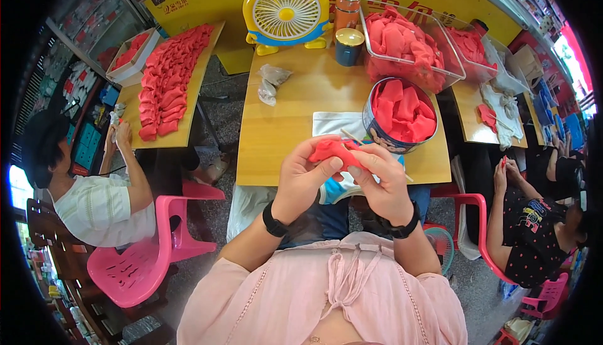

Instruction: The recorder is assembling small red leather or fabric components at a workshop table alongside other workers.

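A small piece of soft red cloth (331, 150), folded and bunched, is held up between my hands over the table's front edge. My left hand (299, 174) pinches its left side with thumb and fingers. My right hand (385, 183) grips the right end, fingertips close to the left thumb. A thin pale stick (349, 136) slants behind the right hand, its other end showing past the knuckles; whether that hand holds it I cannot tell. Below lies a white and blue cloth (331, 123), partly covered by my hands. Beside it stands a round tin (384, 139) of similar red pieces.
On my table are a yellow fan (286, 13), an orange flask (347, 10), a dark lidded cup (348, 48), a small plastic bag (270, 82) and a clear bin (457, 72) of red pieces. Co-workers sit left (103, 204) and right (534, 238). Red pieces (171, 81) cover the left table.
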Tool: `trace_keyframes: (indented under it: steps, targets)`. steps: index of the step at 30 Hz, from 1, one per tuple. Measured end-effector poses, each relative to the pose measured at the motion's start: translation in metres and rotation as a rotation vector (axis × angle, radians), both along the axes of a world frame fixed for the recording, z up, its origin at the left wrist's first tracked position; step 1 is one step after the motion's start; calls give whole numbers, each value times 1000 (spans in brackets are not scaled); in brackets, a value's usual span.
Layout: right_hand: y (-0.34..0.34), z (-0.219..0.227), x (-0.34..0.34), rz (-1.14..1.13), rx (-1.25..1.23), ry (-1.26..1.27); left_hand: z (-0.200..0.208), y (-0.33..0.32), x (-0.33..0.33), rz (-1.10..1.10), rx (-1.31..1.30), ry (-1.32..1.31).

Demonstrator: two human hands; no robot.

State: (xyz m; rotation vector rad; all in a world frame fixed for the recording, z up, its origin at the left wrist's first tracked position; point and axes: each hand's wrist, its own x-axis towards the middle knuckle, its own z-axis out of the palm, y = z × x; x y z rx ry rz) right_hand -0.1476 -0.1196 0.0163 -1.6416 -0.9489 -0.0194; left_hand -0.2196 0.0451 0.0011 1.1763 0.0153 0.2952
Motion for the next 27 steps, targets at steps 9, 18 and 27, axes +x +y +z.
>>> trace_keyframes:
  steps: [9,18,27]
  targets:
    - [-6,10,3,64,-30,-65,-4,0,-6,1,-306,19]
    - [2,6,-2,-12,86,60,3,3,-8,-26,-55,61]
    - [-1,-3,-6,16,91,300,2,4,-9,-37,-88,59]
